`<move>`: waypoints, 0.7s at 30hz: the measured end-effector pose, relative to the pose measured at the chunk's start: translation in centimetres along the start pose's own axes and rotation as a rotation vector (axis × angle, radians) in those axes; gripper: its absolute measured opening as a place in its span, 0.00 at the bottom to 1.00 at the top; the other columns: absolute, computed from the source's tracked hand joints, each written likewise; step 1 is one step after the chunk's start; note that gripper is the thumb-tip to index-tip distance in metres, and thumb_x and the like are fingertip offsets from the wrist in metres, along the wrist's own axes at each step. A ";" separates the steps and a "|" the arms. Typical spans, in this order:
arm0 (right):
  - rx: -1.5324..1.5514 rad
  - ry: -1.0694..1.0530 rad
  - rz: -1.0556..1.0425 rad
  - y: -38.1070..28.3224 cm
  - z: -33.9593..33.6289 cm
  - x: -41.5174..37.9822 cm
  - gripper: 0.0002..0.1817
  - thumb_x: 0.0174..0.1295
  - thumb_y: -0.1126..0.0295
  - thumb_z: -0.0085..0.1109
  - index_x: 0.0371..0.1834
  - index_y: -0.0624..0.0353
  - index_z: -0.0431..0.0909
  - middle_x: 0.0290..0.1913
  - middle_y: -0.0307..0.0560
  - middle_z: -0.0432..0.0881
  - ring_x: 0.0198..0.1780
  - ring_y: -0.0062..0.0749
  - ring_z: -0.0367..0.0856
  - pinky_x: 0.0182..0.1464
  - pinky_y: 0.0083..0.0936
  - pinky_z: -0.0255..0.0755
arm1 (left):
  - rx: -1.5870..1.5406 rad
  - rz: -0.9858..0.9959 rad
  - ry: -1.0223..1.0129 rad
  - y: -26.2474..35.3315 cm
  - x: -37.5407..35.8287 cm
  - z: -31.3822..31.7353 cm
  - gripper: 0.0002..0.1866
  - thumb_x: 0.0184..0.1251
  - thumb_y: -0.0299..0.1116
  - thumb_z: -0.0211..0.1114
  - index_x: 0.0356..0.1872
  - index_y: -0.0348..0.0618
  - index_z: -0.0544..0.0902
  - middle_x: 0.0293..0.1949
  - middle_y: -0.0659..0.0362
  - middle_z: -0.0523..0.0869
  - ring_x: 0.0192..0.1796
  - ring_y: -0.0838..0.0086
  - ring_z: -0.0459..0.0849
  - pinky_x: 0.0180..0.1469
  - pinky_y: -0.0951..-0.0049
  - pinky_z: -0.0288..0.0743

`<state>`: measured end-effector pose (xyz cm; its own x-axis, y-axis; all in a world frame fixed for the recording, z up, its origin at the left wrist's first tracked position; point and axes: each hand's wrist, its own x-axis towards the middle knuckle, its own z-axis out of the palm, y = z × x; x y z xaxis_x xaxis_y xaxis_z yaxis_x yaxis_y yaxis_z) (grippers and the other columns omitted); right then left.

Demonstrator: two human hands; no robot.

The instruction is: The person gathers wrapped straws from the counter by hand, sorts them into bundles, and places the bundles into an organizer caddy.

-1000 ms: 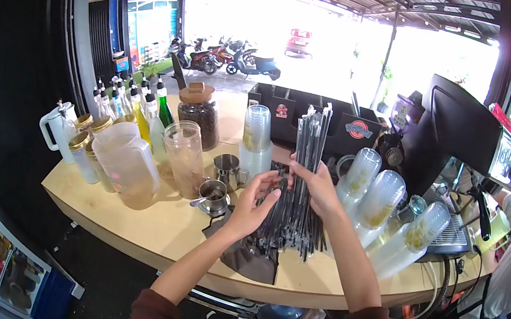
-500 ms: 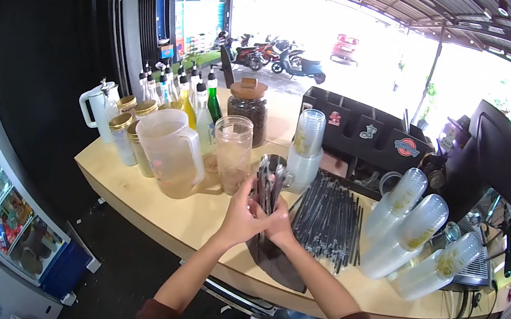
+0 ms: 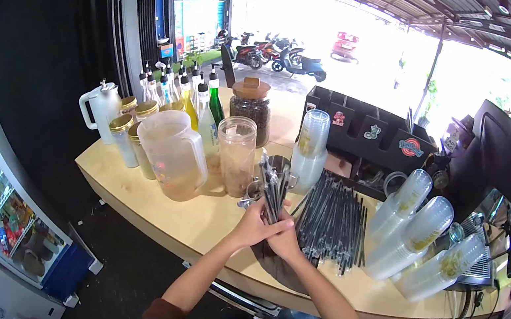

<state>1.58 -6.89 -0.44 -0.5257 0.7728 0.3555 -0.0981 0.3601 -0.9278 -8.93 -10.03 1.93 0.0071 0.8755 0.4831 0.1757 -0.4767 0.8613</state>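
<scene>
Head view: bunched straws point(image 3: 273, 192) partly hidden

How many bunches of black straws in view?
2. One bunch is upright-ish between the left hand and right hand; one loose pile lies on the counter, right of the hands. Straws behind the fingers may be hidden.

Right of the fingers point(image 3: 278, 228), a straw pile point(image 3: 330, 225) lies on the tabletop point(image 3: 131, 181); the pitcher point(image 3: 167, 157) stands left, a cup stack point(image 3: 309, 158) behind.
</scene>
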 end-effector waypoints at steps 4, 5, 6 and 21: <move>-0.069 0.028 -0.156 -2.8 0.8 0.3 0.23 0.47 0.78 0.55 0.49 0.65 0.65 0.40 0.46 0.74 0.44 0.26 0.72 0.48 0.23 0.66 | -0.070 -0.012 -0.105 2.3 1.0 -1.2 0.09 0.59 0.31 0.59 0.36 0.35 0.76 0.41 0.58 0.79 0.43 0.76 0.76 0.47 0.73 0.68; -0.061 0.054 -0.173 -3.3 1.1 0.3 0.24 0.47 0.79 0.56 0.50 0.64 0.63 0.40 0.44 0.73 0.46 0.27 0.71 0.50 0.26 0.65 | -0.074 -0.003 -0.113 2.5 1.2 -1.4 0.09 0.59 0.31 0.59 0.36 0.35 0.76 0.41 0.58 0.79 0.43 0.76 0.76 0.47 0.73 0.68; -0.085 0.098 -0.211 -3.7 1.3 0.3 0.21 0.49 0.76 0.55 0.48 0.66 0.65 0.34 0.44 0.76 0.38 0.24 0.75 0.41 0.21 0.68 | -0.121 -0.018 -0.115 2.6 1.4 -1.7 0.09 0.61 0.31 0.57 0.36 0.35 0.75 0.38 0.57 0.79 0.42 0.75 0.77 0.48 0.72 0.69; -0.085 -0.033 -0.122 -1.5 10.4 1.1 0.22 0.51 0.72 0.61 0.48 0.66 0.66 0.40 0.43 0.69 0.31 0.17 0.71 0.32 0.15 0.67 | -0.667 -0.178 -0.038 0.3 -2.0 -11.1 0.11 0.67 0.37 0.50 0.38 0.38 0.71 0.31 0.56 0.79 0.33 0.77 0.79 0.39 0.76 0.73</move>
<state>-7.63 -12.00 0.15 -0.5421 0.7034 0.4598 -0.0916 0.4944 -0.8644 -19.85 -12.79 2.98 0.0710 0.9414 0.3296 -0.4655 -0.2610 0.8457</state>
